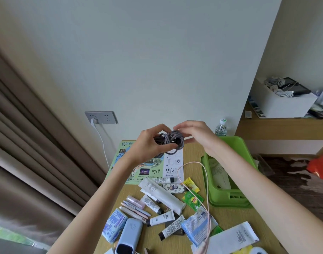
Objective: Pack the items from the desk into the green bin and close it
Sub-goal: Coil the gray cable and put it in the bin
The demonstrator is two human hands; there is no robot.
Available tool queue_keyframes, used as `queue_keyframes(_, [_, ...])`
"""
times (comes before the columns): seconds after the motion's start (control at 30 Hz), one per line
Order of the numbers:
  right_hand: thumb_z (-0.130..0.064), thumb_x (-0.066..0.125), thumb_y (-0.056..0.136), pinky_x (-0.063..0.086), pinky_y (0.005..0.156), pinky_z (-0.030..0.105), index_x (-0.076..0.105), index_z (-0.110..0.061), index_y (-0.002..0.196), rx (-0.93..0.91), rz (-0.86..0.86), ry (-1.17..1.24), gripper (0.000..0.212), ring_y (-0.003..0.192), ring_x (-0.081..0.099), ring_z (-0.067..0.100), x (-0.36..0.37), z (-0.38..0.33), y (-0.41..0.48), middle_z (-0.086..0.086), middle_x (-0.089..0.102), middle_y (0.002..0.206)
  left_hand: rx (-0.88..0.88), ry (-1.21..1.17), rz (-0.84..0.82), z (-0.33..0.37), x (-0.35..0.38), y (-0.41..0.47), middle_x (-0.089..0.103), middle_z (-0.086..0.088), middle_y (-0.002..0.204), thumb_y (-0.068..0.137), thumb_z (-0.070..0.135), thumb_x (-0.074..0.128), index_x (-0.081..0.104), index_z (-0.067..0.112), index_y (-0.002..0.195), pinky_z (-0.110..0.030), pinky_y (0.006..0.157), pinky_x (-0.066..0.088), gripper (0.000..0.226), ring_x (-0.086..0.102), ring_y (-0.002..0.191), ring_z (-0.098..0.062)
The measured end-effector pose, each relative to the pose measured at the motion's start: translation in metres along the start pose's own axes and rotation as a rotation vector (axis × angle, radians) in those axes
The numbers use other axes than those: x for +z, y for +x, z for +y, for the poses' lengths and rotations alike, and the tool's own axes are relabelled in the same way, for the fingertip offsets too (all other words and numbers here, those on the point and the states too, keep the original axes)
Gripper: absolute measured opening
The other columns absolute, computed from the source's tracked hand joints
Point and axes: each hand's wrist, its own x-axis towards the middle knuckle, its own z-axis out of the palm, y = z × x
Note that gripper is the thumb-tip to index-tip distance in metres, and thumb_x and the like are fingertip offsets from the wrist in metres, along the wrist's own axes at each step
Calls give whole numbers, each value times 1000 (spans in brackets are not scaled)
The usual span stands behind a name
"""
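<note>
Above desk's (229,216) far edge, left grip (151,142) pinches the cable coil (170,141); right grip (195,133), seemingly spread, touches it.

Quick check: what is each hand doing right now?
Left hand: grips the coiled grey cable.
Right hand: at the coil; whether it pinches it cannot be told.
</note>
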Motion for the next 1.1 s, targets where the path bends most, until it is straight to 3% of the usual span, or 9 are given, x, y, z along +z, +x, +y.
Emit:
queue_keyframes(0.1, [4, 48, 92, 55, 75, 24, 71, -9, 107, -40, -207, -9, 30, 91, 69, 14, -10, 12, -8, 11, 73, 104, -14, 5, -68, 1, 5, -4, 63, -17, 68, 76, 34, 80, 63, 29, 94, -26, 53, 38, 26, 46, 52, -14])
queue_keyframes(0.2, [10, 52, 90, 56, 84, 26, 69, -6, 109, -58, -303, -23, 30, 96, 69, 17, -24, 22, -17, 14, 72, 108, -75, -58, -121, 2, 12, -8, 70, -15, 73, 77, 32, 80, 65, 27, 92, -31, 61, 46, 22, 57, 59, -17])
queue_keyframes(0.37, [12, 54, 89, 54, 92, 34, 65, -2, 115, -33, -299, -63, 32, 98, 66, 21, -45, 38, -28, 17, 70, 111, -170, -149, -215, 4, 33, -7, 76, -8, 76, 75, 37, 80, 65, 20, 89, -29, 61, 54, 27, 72, 69, -20])
queue_keyframes(0.57, [9, 59, 85, 54, 81, 22, 56, -4, 126, 57, -412, -36, 44, 95, 65, 16, -75, 59, -42, 16, 64, 115, -259, -207, -279, 3, 67, 4, 76, -9, 76, 82, 31, 76, 65, 14, 90, -15, 50, 45, 21, 68, 60, -11])
queue_keyframes(0.7, [3, 55, 90, 54, 81, 31, 56, 3, 123, 99, -423, 112, 33, 96, 63, 23, -89, 76, -42, 17, 65, 110, -299, -238, -334, 2, 88, 14, 75, -8, 74, 83, 21, 74, 61, 7, 95, -15, 51, 47, 23, 69, 60, -9])
queue_keyframes(0.77, [1, 61, 89, 56, 76, 27, 62, -1, 114, 97, -363, 89, 25, 89, 67, 19, -93, 85, -40, 11, 69, 102, -297, -230, -375, 1, 98, 19, 73, -6, 74, 82, 19, 76, 60, 6, 96, -15, 51, 46, 25, 66, 58, -9])
queue_keyframes(0.87, [-1, 68, 85, 55, 70, 20, 66, -9, 101, 84, -255, 26, 18, 81, 70, 13, -98, 97, -37, 5, 72, 93, -253, -93, -407, 0, 112, 27, 67, -1, 71, 73, 26, 84, 60, 13, 96, -20, 53, 44, 35, 57, 58, -11])
queue_keyframes(0.97, [1, 68, 84, 55, 66, 19, 67, -10, 95, 106, -171, 77, 15, 78, 69, 14, -106, 108, -31, 4, 73, 88, -201, 48, -407, -2, 123, 32, 63, -6, 75, 65, 37, 88, 59, 22, 98, -27, 50, 45, 47, 53, 56, -11])
queue_keyframes(1.1, [1, 68, 83, 58, 74, 26, 69, -5, 96, 146, -89, 115, 14, 83, 69, 21, -117, 119, -24, 13, 72, 92, 119, 467, -283, -4, 137, 38, 59, 10, 86, 73, 55, 75, 56, 27, 108, -31, 60, 48, 49, 55, 68, -10])
